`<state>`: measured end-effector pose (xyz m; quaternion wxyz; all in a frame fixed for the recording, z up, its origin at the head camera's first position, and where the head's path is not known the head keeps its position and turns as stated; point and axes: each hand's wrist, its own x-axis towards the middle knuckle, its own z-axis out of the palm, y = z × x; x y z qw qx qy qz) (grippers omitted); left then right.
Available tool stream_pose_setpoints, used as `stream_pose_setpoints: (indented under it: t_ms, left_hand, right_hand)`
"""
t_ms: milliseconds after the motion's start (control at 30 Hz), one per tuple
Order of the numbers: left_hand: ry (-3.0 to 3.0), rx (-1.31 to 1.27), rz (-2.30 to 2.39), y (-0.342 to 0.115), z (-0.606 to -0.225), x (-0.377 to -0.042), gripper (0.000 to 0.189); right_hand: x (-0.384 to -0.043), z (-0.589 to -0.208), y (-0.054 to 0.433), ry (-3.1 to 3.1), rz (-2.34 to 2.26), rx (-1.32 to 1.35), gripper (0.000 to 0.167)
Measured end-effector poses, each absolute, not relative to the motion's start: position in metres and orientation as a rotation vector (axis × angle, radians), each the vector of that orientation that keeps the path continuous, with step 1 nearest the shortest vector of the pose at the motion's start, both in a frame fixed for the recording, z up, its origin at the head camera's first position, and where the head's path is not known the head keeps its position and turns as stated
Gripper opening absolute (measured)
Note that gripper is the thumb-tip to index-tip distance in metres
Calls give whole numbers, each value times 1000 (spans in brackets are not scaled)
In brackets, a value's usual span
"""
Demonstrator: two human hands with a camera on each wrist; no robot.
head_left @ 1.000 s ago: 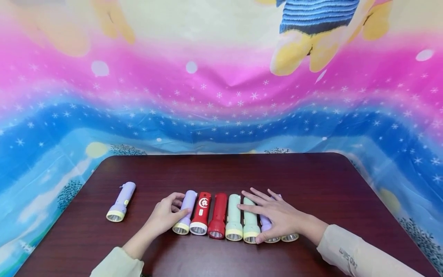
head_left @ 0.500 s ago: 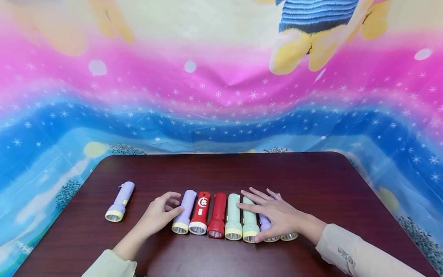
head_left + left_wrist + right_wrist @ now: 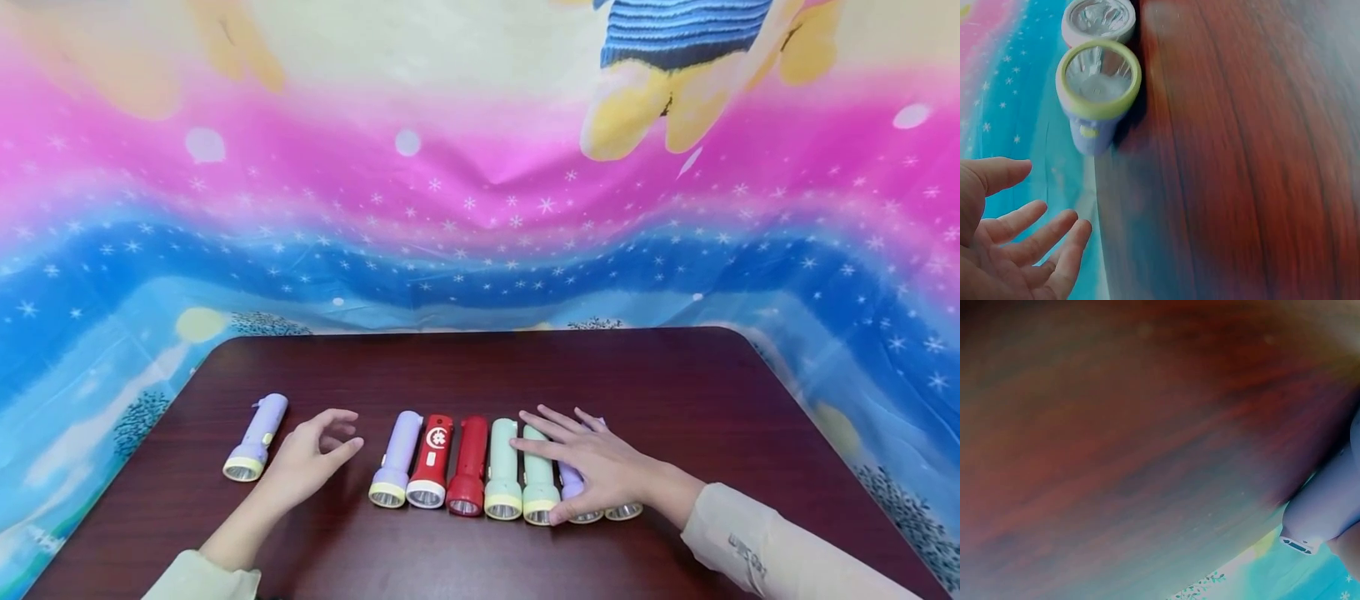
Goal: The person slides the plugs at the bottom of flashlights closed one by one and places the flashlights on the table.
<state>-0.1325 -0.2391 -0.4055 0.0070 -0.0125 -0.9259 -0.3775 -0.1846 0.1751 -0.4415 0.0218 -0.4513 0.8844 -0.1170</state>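
Observation:
A row of several flashlights lies on the dark table (image 3: 487, 558). From the left come a purple flashlight (image 3: 400, 450), a red flashlight with white print (image 3: 431, 458), a plain red flashlight (image 3: 468, 462), a mint green flashlight (image 3: 503, 467) and a second mint green flashlight (image 3: 538, 471). My right hand (image 3: 607, 467) spreads its fingers over the row's right end, partly covering two more flashlights. One purple flashlight (image 3: 1325, 506) shows beside it in the right wrist view. My left hand (image 3: 311, 458), fingers loosely bent and holding nothing, is between the row and a lone purple flashlight (image 3: 257, 437).
A colourful cloth backdrop (image 3: 480, 250) with snowflakes hangs behind the table's far edge. Every flashlight lens in the row faces the near side. In the left wrist view, the purple flashlight's yellow rim (image 3: 1132, 94) stands beyond my fingers.
My left hand has let go of the row's leftmost purple flashlight and moved left, towards the lone one. The right hand keeps its place over the row.

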Motion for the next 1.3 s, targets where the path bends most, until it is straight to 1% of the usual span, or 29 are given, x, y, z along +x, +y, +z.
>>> stream_pose_setpoints:
  t_ms: [167,400,667,867,1067,1300]
  left_hand:
    - [-2838,-70,-1099,-255,-400,-128,40]
    - [-2803,-26,-922,-284,-397,-127,37]
    - [-2770,96,-862,-314,-394,-128,39]
    - [-2757,176,-822,-332,-400,-129,39]
    - [-2790,244,-832,-347,-408,-132,44]
    - [-2896,282,-852,-359,-415,-134,60]
  right_hand:
    - [-184,-439,175,2735,-368,-1395,93]
    - [-183,-439,174,2735,-374,-1403,92]
    - [-183,-440,174,2741,-370,-1392,92]
    - [-183,-440,174,2746,-371,-1403,92]
    - [-183,-440,174,2755,-365,-1401,92]
    - [-184,-442,175,2755,-361,-1401,92]
